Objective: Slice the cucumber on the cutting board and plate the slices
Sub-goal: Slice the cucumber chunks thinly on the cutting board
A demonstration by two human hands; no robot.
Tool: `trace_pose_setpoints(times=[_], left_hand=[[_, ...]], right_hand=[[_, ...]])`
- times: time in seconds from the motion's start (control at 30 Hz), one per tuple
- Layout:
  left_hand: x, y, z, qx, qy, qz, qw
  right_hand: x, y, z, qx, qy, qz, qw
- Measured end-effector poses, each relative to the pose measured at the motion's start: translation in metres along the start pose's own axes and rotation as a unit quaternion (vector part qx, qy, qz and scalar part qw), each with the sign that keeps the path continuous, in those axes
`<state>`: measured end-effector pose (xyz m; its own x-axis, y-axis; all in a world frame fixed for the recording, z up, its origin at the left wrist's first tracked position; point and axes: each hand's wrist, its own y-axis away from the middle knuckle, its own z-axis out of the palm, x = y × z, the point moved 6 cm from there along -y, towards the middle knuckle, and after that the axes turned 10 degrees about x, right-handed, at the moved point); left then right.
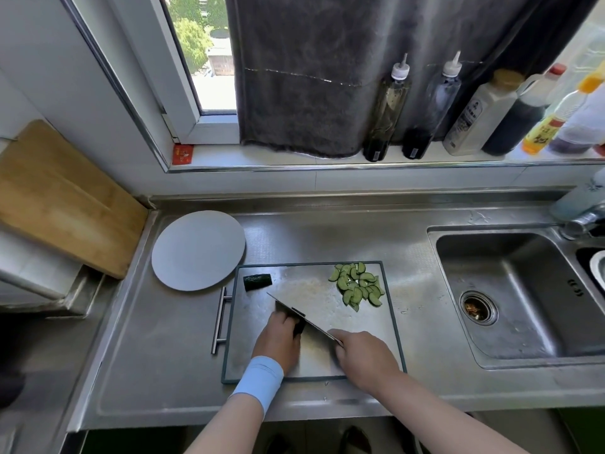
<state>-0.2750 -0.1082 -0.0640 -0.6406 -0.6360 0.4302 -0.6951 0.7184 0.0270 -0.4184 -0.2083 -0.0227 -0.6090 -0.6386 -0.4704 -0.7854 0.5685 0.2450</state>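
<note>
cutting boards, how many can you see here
2. A wooden board leans against the wall at the far left. A metal board lies flat on the counter, left of the sink. None looks hidden.

Steel tabletop (157, 355) with sink (510, 290) at right. Far: sunlit window (203, 60), grey curtain (311, 77), bottles (386, 106) along sill (294, 160). Wooden board (65, 198) leaning left.

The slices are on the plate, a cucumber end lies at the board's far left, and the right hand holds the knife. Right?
No: the head view shows the slices on the board, far right, not on the plate. The cucumber end and the right hand on the knife are as stated.
</note>
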Motion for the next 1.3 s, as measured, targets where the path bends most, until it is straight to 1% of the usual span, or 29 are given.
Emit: trace_pose_setpoints(times=[0.13, 0.2, 0.33, 0.4, 0.43, 0.47, 0.53, 0.57, 0.6, 0.63, 0.67, 0.7, 0.73, 0.77, 0.8, 0.87, 0.93, 1.0, 1.13, 1.3], left_hand=[[0.005, -0.003, -0.003, 0.009, 0.004, 0.023, 1.000], [0.004, -0.004, -0.003, 0.005, 0.005, 0.008, 1.000], [0.003, -0.006, -0.004, -0.019, 0.020, -0.019, 0.999], [0.002, -0.006, -0.008, -0.007, 0.040, -0.040, 0.998], [-0.001, -0.006, -0.014, 0.031, 0.063, -0.060, 0.996], [-0.005, -0.007, -0.024, 0.093, 0.096, -0.087, 0.987], [-0.013, -0.008, -0.047, 0.239, 0.131, -0.127, 0.954], [-0.013, -0.011, -0.057, 0.282, 0.118, -0.130, 0.943], [-0.010, -0.019, -0.063, 0.283, 0.095, -0.118, 0.947], [-0.002, -0.030, -0.066, 0.250, 0.059, -0.089, 0.962], [0.006, -0.043, -0.063, 0.186, 0.023, -0.051, 0.981], [0.014, -0.055, -0.055, 0.105, -0.007, -0.017, 0.994], [0.020, -0.065, -0.047, 0.022, -0.036, 0.008, 0.999], [0.025, -0.072, -0.039, -0.052, -0.065, 0.026, 0.996], [0.030, -0.077, -0.032, -0.108, -0.090, 0.044, 0.989], [0.032, -0.085, -0.022, -0.172, -0.112, 0.061, 0.977], [0.029, -0.089, -0.019, -0.198, -0.078, 0.048, 0.976], [0.029, -0.092, -0.018, -0.207, -0.052, 0.048, 0.976], [0.037, -0.097, -0.022, -0.201, -0.031, 0.046, 0.978], [0.038, -0.096, -0.017, -0.231, -0.022, 0.043, 0.972]], right_hand=[[-0.006, 0.005, 0.000, 0.029, 0.018, -0.019, 0.999], [-0.008, 0.006, 0.001, 0.039, 0.031, -0.035, 0.998], [-0.006, 0.007, -0.001, 0.053, 0.041, -0.033, 0.997], [-0.003, 0.006, -0.006, 0.064, 0.051, -0.029, 0.996], [-0.001, 0.005, -0.009, 0.071, 0.062, -0.027, 0.995], [0.001, 0.004, -0.013, 0.078, 0.078, -0.027, 0.994], [0.005, 0.002, -0.020, 0.096, 0.123, -0.043, 0.987], [0.006, 0.002, -0.023, 0.107, 0.145, -0.057, 0.982], [0.007, 0.001, -0.026, 0.118, 0.161, -0.073, 0.977], [0.007, 0.000, -0.029, 0.130, 0.178, -0.091, 0.971], [0.008, 0.000, -0.031, 0.139, 0.206, -0.107, 0.963], [0.008, 0.000, -0.030, 0.131, 0.236, -0.117, 0.956], [0.009, -0.001, -0.029, 0.123, 0.253, -0.123, 0.952], [0.010, -0.001, -0.030, 0.119, 0.255, -0.127, 0.951], [0.011, -0.001, -0.030, 0.119, 0.254, -0.132, 0.951], [0.010, 0.000, -0.035, 0.124, 0.255, -0.138, 0.949], [0.012, 0.002, -0.037, 0.124, 0.253, -0.131, 0.950], [0.016, 0.003, -0.037, 0.119, 0.251, -0.120, 0.953], [0.021, 0.001, -0.040, 0.123, 0.244, -0.108, 0.956], [0.024, 0.002, -0.039, 0.111, 0.241, -0.106, 0.958]])
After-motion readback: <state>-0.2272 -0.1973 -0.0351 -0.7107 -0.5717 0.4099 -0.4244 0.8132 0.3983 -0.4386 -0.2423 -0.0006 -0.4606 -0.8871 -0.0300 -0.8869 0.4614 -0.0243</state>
